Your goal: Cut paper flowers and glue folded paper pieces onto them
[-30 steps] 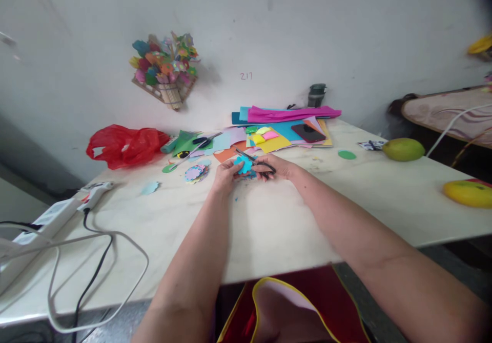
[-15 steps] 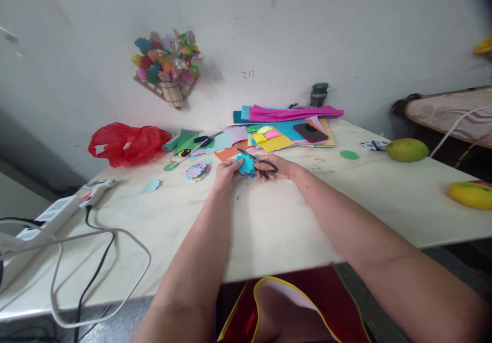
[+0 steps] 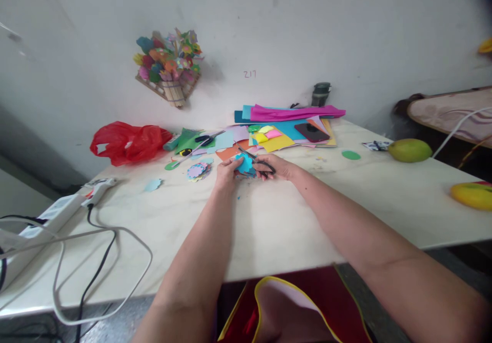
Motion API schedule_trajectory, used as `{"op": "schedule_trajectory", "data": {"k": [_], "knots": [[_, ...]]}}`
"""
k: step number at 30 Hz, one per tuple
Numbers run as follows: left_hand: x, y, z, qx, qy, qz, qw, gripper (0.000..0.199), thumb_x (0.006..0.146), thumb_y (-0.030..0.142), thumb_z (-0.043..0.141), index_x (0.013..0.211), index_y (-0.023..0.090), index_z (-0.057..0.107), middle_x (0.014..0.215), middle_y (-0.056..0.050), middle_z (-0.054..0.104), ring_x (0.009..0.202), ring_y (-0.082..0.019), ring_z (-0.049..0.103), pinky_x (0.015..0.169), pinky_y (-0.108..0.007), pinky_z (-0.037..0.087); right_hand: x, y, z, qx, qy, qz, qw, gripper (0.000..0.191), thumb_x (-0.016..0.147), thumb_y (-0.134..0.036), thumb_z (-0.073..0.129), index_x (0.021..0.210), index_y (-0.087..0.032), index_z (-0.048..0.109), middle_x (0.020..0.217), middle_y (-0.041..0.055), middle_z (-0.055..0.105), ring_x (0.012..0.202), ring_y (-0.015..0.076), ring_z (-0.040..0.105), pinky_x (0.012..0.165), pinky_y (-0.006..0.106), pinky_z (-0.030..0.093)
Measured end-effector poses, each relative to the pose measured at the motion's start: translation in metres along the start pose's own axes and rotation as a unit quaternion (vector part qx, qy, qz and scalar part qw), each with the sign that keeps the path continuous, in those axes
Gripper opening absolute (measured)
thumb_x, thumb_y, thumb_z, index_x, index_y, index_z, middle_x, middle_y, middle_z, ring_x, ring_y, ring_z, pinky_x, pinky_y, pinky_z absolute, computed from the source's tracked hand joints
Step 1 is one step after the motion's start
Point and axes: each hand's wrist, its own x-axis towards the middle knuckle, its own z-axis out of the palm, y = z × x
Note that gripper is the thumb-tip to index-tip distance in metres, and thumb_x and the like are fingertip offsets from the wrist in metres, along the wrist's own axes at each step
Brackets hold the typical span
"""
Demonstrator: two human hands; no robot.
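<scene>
View shift: desk items sat slightly further right in frame than a second earlier; left hand and right hand barely changed place.
Left hand: pinched the blue scalloped cutout by its left side, thumb on top.
Right hand: gripped the black-handled scissors, fingers curled round the loops.
Blue cutout: held between both hands over the desk, just in front of the orange sheet. Blades pointed up-left at its upper right edge; couldn't tell if paper sat between them.
Left of hands: stack of scalloped cutouts near the left hand; light-blue cutout further out, alone.
Behind: second scissors lay on coloured sheets; phone rested on the paper pile.
Right side: green disc flat on desk, then green fruit.
Far left: red plastic bag, crumpled, near the wall.
</scene>
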Motion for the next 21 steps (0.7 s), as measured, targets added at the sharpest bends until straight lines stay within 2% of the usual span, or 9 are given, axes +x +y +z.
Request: {"op": "schedule_trajectory", "data": {"k": [21], "knots": [[-0.0025,0.0018,0.0029,-0.025,-0.006,-0.016,1.000,0.031,0.052,0.024,0.081,0.053,0.016,0.051,0.050,0.001,0.057,0.044,-0.010,0.053,0.048,-0.025,0.046,-0.0015,-0.0054,0.0055,0.013,0.011,0.016,1.000,0.026,0.075,-0.035,0.069,0.071,-0.015,0.052,0.054,-0.0014,0.060,0.039,0.0062,0.052,0.026,0.014,0.027]]}}
